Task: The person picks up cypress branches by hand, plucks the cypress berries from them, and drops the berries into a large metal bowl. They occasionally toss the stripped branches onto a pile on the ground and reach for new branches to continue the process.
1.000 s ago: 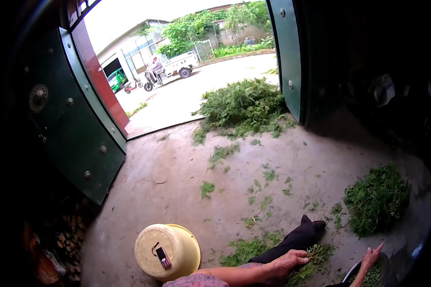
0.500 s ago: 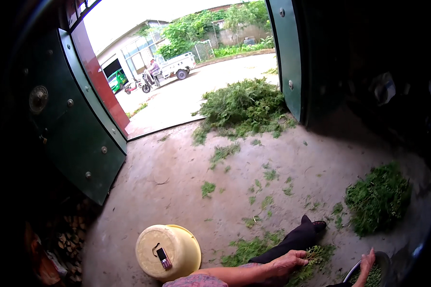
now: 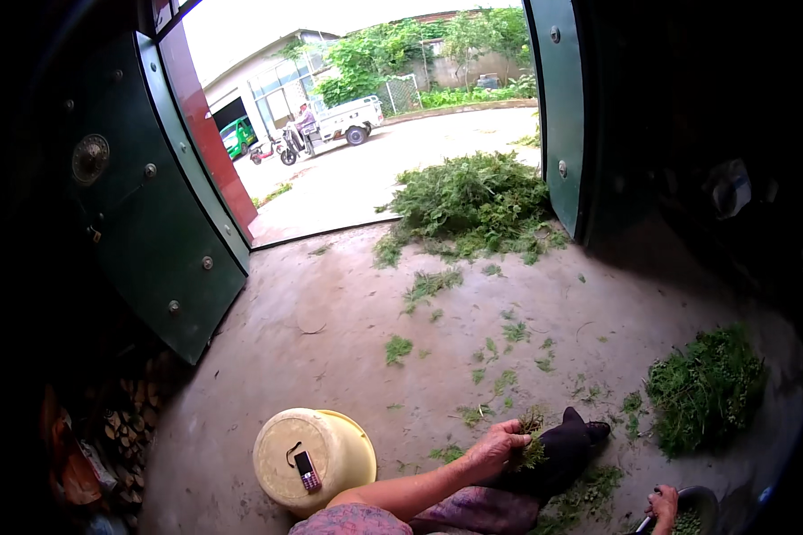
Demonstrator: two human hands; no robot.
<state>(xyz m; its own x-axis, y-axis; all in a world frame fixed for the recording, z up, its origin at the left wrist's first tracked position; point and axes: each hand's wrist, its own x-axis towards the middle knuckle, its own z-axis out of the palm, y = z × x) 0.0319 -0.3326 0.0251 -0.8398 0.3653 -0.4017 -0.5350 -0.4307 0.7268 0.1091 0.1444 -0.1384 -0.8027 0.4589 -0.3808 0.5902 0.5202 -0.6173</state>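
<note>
My left hand is closed around the stem of a small leafy green sprig, held up in front of my dark-clad leg and shoe. At the lower right, my right hand is over the near-left rim of a bowl. Its fingers look curled, and what they hold, if anything, is too small to make out. Small green berries or seeds lie in the bowl. More loose greenery is on the floor beside my leg.
An upturned cream bucket with a mobile phone on it stands at lower left. A heap of cut greenery fills part of the doorway; a smaller heap lies right. Green metal doors flank the opening. Firewood is stacked left.
My left hand has come up and left from the greenery on the floor, with the sprig in it. My right hand has dropped lower and its fingers have curled. The view has shifted slightly.
</note>
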